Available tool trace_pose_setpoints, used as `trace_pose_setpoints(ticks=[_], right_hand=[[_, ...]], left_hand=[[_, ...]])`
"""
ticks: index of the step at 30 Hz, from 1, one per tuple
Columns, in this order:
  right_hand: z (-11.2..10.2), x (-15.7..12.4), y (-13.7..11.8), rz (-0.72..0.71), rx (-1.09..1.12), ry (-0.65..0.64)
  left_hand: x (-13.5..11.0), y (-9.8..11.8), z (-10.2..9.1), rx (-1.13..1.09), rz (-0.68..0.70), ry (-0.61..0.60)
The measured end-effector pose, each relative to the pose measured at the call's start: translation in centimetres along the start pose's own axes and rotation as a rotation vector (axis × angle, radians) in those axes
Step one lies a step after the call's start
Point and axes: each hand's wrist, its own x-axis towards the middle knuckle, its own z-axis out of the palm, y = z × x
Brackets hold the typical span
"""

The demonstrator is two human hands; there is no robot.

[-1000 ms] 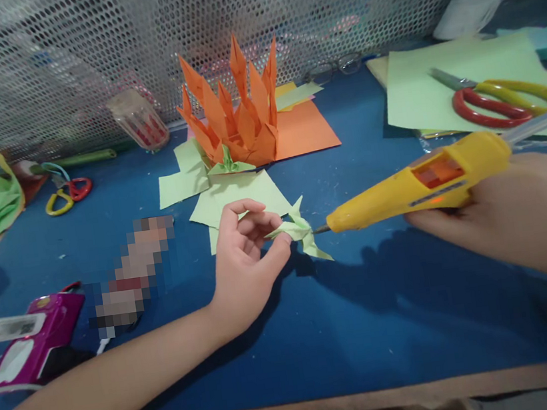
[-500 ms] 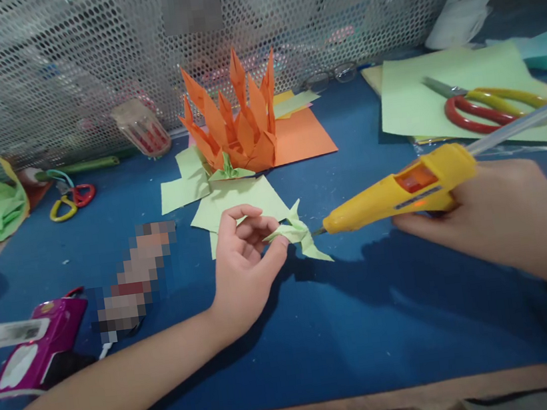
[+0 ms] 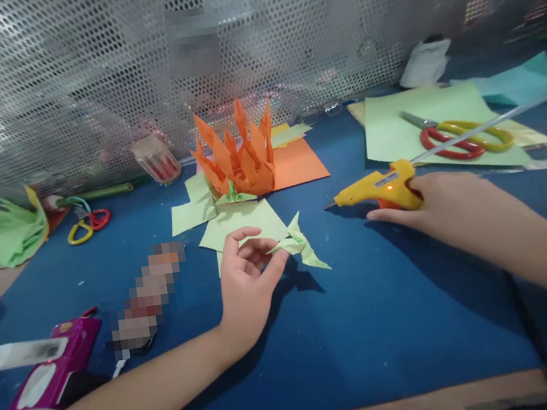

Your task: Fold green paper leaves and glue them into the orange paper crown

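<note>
Thumb and fingertips of the left hand (image 3: pixel 247 292) pinched a pale green folded paper (image 3: pixel 301 245), its points jutting out toward the right hand (image 3: pixel 460 207) above the blue tabletop (image 3: pixel 360 328). The right hand was wrapped around the grip of a yellow glue gun (image 3: pixel 362 188); a clear glue stick (image 3: pixel 518 111) was lodged in its rear and stuck out over that hand, while the nozzle pointed toward the left hand, apart from the paper. Beyond the left hand and a little to its left, a clear jar (image 3: pixel 157 161) stood near the mesh panel (image 3: pixel 85 75) with red contents inside, too blurred to identify. Straight beyond the left hand rose an orange paper flower (image 3: pixel 246 158), a small green folded piece (image 3: pixel 234 193) at its base. Beyond the right hand, scissors (image 3: pixel 438 129) lay on a green sheet (image 3: pixel 384 130), and behind them stood a white container (image 3: pixel 424 64) whose contents could not be made out.
</note>
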Motion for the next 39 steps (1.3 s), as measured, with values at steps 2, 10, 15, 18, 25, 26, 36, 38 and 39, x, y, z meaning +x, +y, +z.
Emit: trace_pose_setpoints(ticks=[2, 10, 15, 18, 25, 26, 36, 38, 39], right_hand=[[-0.4, 0.1, 0.1, 0.028, -0.025, -0.001], [-3.2, 2.5, -2.4, -0.165, 0.022, -0.004], [-3.4, 7.1, -6.6, -0.448, 0.093, -0.105], [-2.3, 9.6, -9.2, -0.558, 0.130, -0.135], [0.6, 11.6, -13.2, -0.563, 0.106, -0.098], [0.7, 11.5, -13.3, -0.563, 0.108, -0.066], [-0.8, -1.1, -9.7, -0.978, 0.199, 0.597], [-1.0, -3.7, -9.6, -1.040, 0.167, 0.692], [-1.1, -4.6, -9.6, -1.046, 0.140, 0.724]], left_hand=[[0.0, 0.1, 0.0, -0.005, -0.030, 0.016], [0.1, 0.4, -0.1, -0.005, -0.085, 0.026], [0.0, 0.5, -0.3, -0.017, -0.087, 0.000], [0.0, 0.4, -0.4, -0.022, -0.063, 0.004], [0.1, 0.5, -0.5, -0.024, -0.013, 0.013], [0.2, 0.6, -0.5, -0.025, -0.010, 0.019], [0.1, 1.5, -0.3, -0.050, -0.006, 0.095], [-0.3, 1.7, 0.0, -0.067, -0.028, 0.096], [-0.5, 1.9, 0.2, -0.077, -0.045, 0.095]])
